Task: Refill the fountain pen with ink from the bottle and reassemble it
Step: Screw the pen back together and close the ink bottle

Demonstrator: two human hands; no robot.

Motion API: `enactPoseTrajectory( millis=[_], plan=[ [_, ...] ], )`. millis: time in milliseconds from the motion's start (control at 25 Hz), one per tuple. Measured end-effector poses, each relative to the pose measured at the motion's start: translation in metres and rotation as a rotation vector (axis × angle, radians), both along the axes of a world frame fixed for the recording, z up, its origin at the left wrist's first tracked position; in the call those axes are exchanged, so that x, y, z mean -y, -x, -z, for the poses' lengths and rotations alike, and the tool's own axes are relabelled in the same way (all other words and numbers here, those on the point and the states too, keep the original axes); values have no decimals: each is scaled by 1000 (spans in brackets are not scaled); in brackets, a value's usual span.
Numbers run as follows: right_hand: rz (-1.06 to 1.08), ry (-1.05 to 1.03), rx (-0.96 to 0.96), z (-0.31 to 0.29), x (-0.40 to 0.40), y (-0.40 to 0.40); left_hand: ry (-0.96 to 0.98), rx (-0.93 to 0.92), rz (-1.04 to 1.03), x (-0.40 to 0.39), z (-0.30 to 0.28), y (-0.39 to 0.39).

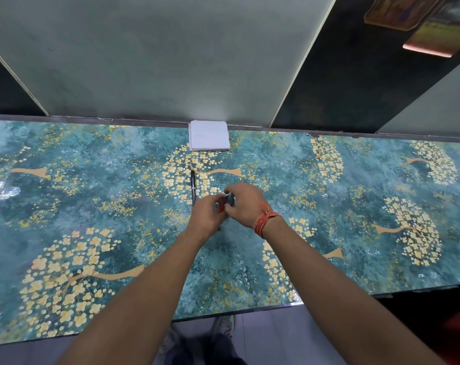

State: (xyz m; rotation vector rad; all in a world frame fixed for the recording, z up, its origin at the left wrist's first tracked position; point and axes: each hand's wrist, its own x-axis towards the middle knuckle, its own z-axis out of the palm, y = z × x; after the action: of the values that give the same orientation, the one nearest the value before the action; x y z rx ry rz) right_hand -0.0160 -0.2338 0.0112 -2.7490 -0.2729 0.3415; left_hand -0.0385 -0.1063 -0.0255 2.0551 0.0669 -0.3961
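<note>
Both hands meet over the teal, gold-flowered tabletop (92, 206). The left hand (206, 216) steadies a small ink bottle (221, 208), mostly hidden, while the right hand (243, 204) pinches its dark round cap (229, 200). The slim black fountain pen (193, 187) lies just beyond the left hand, its long axis pointing away toward a white paper pad (209, 135).

Both hands meet over the glossy teal worktop (92, 206) with gold blossom trees: left hand (206, 216) and right hand (243, 204) pinch a small dark round cap (229, 200). Slim black pen (193, 187) lies just beside them, white notepad (209, 135) further back.
</note>
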Motion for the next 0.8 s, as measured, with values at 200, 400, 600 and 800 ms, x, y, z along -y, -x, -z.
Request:
enactPoseTrajectory(
  millis=[200, 400, 600, 800],
  plan=[
    [59, 120, -12, 1, -4, -3, 17, -16, -10, 1, 1, 0],
    [6, 97, -4, 0, -4, 0, 8, -23, -10, 2, -2, -1],
    [73, 99, -22, 3, -2, -3, 33, -26, -27, -1, -2, 0],
    [36, 93, -12, 5, 1, -4, 43, -26, -47, -1, 1, 0]
  ],
)
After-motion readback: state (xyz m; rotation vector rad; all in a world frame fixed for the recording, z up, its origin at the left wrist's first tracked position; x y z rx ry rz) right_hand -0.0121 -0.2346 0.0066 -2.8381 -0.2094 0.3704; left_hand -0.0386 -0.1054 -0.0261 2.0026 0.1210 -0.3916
